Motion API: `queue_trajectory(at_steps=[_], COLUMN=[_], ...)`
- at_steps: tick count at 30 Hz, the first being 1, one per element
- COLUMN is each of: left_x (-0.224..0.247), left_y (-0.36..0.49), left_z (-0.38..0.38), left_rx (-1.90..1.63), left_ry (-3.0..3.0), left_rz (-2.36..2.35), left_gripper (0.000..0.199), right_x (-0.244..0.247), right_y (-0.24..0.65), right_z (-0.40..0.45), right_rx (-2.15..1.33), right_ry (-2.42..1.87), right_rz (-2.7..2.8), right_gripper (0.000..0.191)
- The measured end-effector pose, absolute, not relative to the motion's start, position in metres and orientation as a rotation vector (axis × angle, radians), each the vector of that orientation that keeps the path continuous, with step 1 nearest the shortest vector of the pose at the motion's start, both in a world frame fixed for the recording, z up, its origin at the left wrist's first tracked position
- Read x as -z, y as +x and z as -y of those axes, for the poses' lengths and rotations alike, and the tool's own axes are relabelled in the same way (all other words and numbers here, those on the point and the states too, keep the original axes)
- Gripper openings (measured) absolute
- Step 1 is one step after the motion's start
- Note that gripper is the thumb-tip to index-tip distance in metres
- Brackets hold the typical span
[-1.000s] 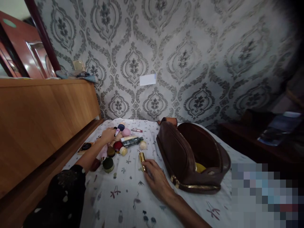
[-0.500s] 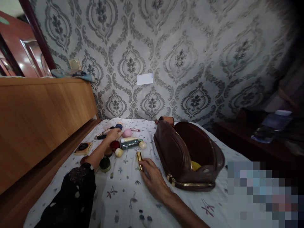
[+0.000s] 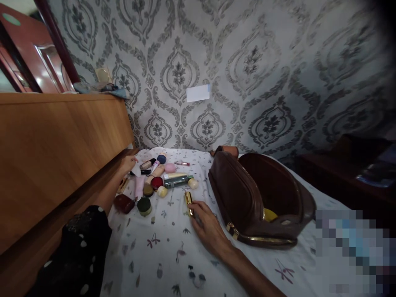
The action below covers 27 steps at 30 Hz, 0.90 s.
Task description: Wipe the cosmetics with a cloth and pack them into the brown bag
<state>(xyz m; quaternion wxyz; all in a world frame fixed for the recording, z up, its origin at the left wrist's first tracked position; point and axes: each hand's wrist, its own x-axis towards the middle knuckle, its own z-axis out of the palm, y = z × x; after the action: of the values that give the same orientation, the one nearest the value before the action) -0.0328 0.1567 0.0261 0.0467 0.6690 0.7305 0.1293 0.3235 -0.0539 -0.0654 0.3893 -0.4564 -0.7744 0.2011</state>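
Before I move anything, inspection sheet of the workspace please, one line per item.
Surface: white printed sheet, slightly creased.
Job's things: gold tube in the right hand; brown bag open to the right of it, with something yellow inside.
Clutter: loose group to the left, including a green bottle, pink ball, pink tube and dark green jar.
Grippers: right hand has its fingers on the tube; left hand is at the group's left edge, grip unclear.
Cables: nothing seen.
Surroundings: patterned wall behind, wooden panel at left; lower right corner pixelated, cannot tell.
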Motion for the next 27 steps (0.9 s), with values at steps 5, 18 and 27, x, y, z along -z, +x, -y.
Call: queue_trajectory(at_steps=[5,18,27], left_x=[-0.023,0.002,-0.003], left_y=[-0.037,0.004,0.006], left_z=[-0.136,-0.106,-0.094], left_rx=[-0.127,-0.031,-0.319], left_ry=[2.053,1.955,1.922], left_rz=[-2.104,-2.221,-2.230], left_gripper=[0.031,0.035,0.030], right_x=[0.067,0.067,0.068], right_y=[0.323,0.323,0.322], right_z=[0.052,0.053,0.055], right_rx=[-0.511,-0.469,-0.373], right_ry=[-1.156,-1.170,-1.254], right_rz=[1.985,2.002,2.066], right_gripper=[0.037,0.038,0.035])
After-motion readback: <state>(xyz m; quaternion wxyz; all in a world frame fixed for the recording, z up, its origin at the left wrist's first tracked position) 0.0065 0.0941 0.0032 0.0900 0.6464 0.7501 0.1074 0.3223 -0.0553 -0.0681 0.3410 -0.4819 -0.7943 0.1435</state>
